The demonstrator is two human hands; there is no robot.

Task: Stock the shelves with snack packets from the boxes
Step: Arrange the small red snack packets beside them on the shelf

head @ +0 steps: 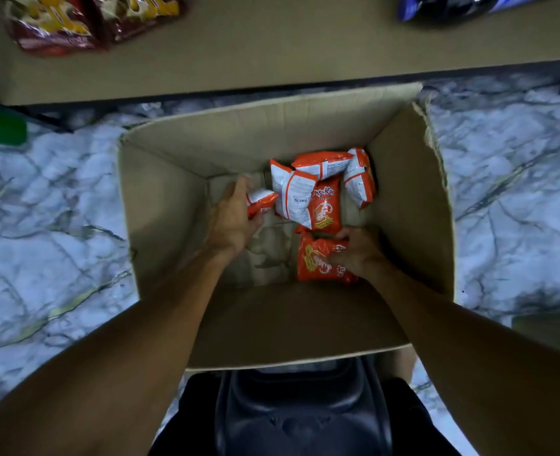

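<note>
Records orange snack packets [308, 192] loose at bottom of cardboard box [160, 205]. Grips one in curled fingers of left hand [236, 218] toward box's left wall; clutches another under right hand [357, 251] by box's near wall. Judges them light, soft, slippery; advises pinching sealed edges.

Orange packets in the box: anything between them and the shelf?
Only the far wall of the box; the orange packets must lift over it. The shelf lies bare between red packets and a dark packet.
</note>
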